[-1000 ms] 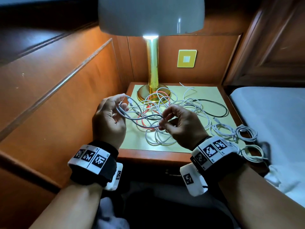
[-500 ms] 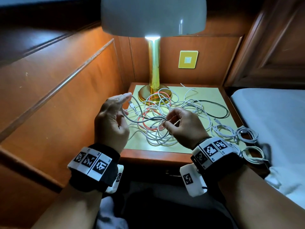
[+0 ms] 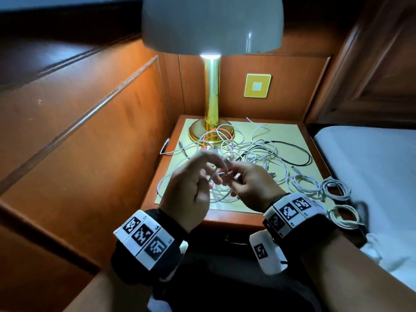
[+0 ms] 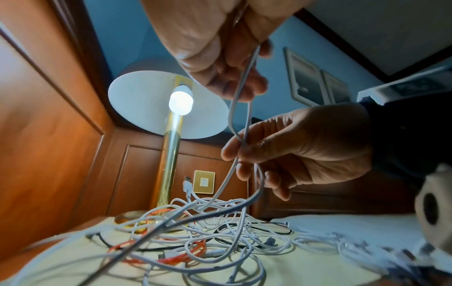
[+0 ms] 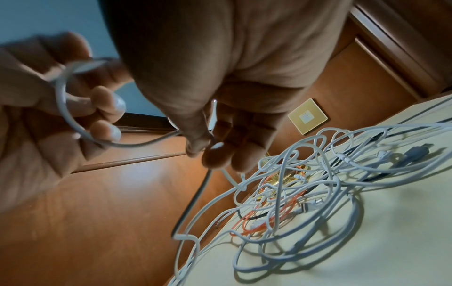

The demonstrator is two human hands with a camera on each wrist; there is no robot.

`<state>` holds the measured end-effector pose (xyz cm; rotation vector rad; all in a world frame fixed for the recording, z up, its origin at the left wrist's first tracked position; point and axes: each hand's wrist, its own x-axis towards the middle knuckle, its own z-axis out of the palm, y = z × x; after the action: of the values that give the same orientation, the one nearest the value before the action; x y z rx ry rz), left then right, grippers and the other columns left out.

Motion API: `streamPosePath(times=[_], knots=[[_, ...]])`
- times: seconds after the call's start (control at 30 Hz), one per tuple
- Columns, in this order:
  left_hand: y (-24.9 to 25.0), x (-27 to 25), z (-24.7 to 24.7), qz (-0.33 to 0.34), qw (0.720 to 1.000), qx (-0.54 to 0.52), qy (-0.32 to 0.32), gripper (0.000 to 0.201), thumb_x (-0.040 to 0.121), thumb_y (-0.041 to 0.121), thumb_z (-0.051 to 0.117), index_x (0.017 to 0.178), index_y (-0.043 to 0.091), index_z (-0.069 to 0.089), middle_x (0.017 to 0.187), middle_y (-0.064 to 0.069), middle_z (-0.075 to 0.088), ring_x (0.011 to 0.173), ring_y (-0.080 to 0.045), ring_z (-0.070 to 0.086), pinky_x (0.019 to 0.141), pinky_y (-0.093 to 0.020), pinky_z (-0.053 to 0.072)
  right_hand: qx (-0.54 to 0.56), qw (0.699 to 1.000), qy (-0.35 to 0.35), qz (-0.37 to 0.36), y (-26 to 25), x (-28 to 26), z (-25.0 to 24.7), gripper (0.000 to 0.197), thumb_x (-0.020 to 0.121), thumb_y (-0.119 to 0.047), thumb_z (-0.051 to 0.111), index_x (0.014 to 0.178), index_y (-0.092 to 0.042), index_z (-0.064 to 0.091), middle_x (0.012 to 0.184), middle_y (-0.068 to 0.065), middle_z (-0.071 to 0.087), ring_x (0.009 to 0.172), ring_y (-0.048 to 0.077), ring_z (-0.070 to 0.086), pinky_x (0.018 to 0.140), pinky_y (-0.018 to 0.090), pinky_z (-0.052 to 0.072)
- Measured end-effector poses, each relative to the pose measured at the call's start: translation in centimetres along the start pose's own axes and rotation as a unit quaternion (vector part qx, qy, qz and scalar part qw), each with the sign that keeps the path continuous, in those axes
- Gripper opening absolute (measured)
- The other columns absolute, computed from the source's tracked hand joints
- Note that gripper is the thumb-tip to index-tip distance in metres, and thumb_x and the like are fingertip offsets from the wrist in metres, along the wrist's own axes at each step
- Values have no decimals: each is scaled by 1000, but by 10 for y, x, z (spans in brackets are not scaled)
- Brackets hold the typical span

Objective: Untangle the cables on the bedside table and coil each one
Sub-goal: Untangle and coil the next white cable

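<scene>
A wooden bedside table (image 3: 227,219) with a pale yellow top is seen in a corner of dark reddish wood panelling, a white-sheeted bed (image 3: 369,167) adjoining at 3 o'clock. A lit lamp (image 3: 211,91) with a polished brass stem, round brass base and smooth white shade is positioned at the table's 12 o'clock edge; a yellow square wall plate (image 3: 257,85) is fixed to the panel behind it. A loose tangle of cables (image 3: 243,152), mostly thin white, with one orange and one black, is spread over the top from the lamp base toward 6 o'clock. Three coiled white cables (image 3: 324,190) are noted at the table's 4 o'clock corner. Both hands are raised above the tangle, close together. A grey-white cable (image 4: 240,92) is pinched between thumb and fingers of the left hand (image 3: 193,185), the remaining fingers partly extended. The same cable is pinched by the curled fingers of the right hand (image 3: 252,183), a short loop being formed between the two grips, and the cable's two runs drop into the tangle. Marker-printed black wristbands are worn on both wrists.
</scene>
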<state>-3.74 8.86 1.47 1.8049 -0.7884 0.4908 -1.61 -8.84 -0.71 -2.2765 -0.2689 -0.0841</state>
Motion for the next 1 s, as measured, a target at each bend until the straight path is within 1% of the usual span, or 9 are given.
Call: streamPosePath(times=[0.07, 0.17, 0.27, 0.37, 0.47, 0.6, 0.77, 0.87, 1.0], knots=[[-6, 2, 0, -81, 993, -57, 59, 55, 82, -18, 34, 109, 29, 48, 107, -1, 66, 82, -19, 66, 67, -29, 55, 5, 999, 30, -16, 1, 2, -2, 17, 94, -10, 65, 99, -25, 73, 83, -6, 73, 62, -3, 63, 64, 18, 52], [-33, 4, -8, -154, 982, 1, 113, 41, 87, -2, 40, 121, 20, 49, 111, -5, 63, 95, -18, 63, 80, -27, 53, 17, 996, 83, -39, 3, 3, -9, 28, 93, -6, 63, 91, -33, 70, 81, -8, 72, 70, 5, 69, 71, 30, 59], [-63, -2, -19, -246, 949, 188, -50, 33, 92, 11, 59, 125, 16, 56, 116, 2, 63, 98, -14, 59, 83, -17, 39, 34, 991, 114, -57, 7, 3, -11, 25, 91, -3, 62, 96, -26, 72, 85, -1, 74, 77, 13, 72, 75, 38, 61], [-70, -4, -17, -277, 918, 244, -147, 29, 91, 29, 67, 119, 24, 61, 108, 11, 65, 86, -11, 56, 81, -20, 36, 45, 986, 135, -89, 8, 2, -13, 24, 90, 2, 62, 98, -18, 73, 89, 1, 75, 78, 12, 72, 74, 28, 61], [-72, -1, -16, -266, 927, 241, -110, 20, 92, 28, 67, 112, 26, 64, 93, 11, 64, 73, -1, 49, 72, -19, 34, 51, 981, 150, -113, 6, 1, -14, 21, 89, 1, 60, 98, -12, 73, 89, 2, 74, 78, 9, 71, 72, 19, 58], [-66, 4, -17, -237, 942, 237, -14, 12, 93, 11, 62, 92, 14, 74, 85, -1, 70, 72, -16, 55, 62, -14, 32, 31, 978, 156, -131, 9, 3, -15, 16, 89, -4, 61, 97, -14, 73, 94, 2, 72, 84, 14, 70, 75, 29, 59], [-80, 6, -29, -280, 935, 173, 132, 21, 90, 31, 56, 85, 17, 71, 77, -1, 71, 71, -32, 68, 71, -37, 58, -20, 973, 213, -90, 18, 5, -26, 22, 85, -1, 61, 94, -18, 72, 86, -1, 72, 78, 15, 65, 71, 22, 49], [-83, 4, -31, -293, 929, 145, 174, 23, 87, 38, 48, 76, 22, 61, 65, 5, 64, 61, -32, 67, 65, -47, 59, -45, 960, 268, -67, 23, 6, -33, 21, 87, -2, 63, 94, -20, 71, 86, 1, 72, 78, 18, 65, 70, 19, 43], [-80, 9, -33, -290, 916, 129, 243, 14, 93, 29, 49, 88, 23, 60, 68, 4, 65, 57, -27, 68, 65, -47, 60, -6, 947, 320, -33, 24, 7, -38, 10, 90, -19, 61, 93, -21, 70, 79, 0, 70, 76, 20, 68, 68, 27, 49]])
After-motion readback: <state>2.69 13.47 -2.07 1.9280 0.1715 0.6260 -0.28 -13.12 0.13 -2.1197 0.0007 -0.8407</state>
